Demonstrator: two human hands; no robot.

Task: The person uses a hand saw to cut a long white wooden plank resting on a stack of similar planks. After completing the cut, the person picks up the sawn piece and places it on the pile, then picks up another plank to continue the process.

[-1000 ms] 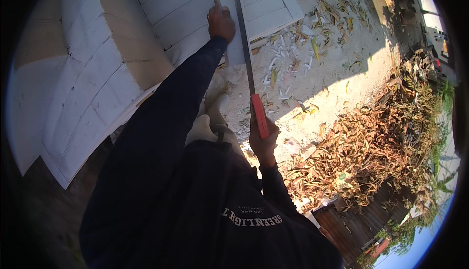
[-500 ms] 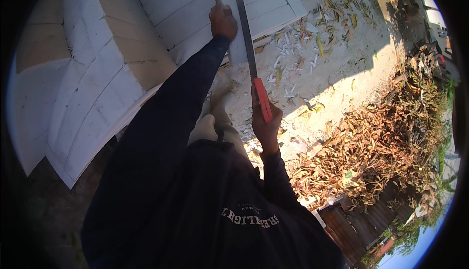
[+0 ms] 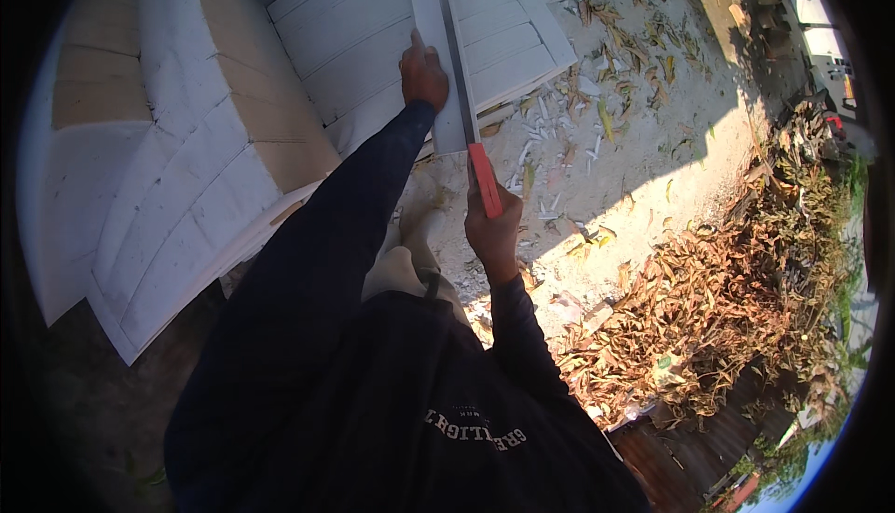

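The right hand [image 3: 494,231] grips a red-handled saw [image 3: 483,177] (left hand [image 3: 424,77] on a white board [image 3: 429,5]).

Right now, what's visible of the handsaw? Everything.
The handsaw has a long, narrow, grey, metal-looking blade and a red handle, gripped by the right hand. It points away from the person, tip leaning slightly left, along the right side of a white board. Tooth detail is unclear, as is whether the blade cuts into the board.
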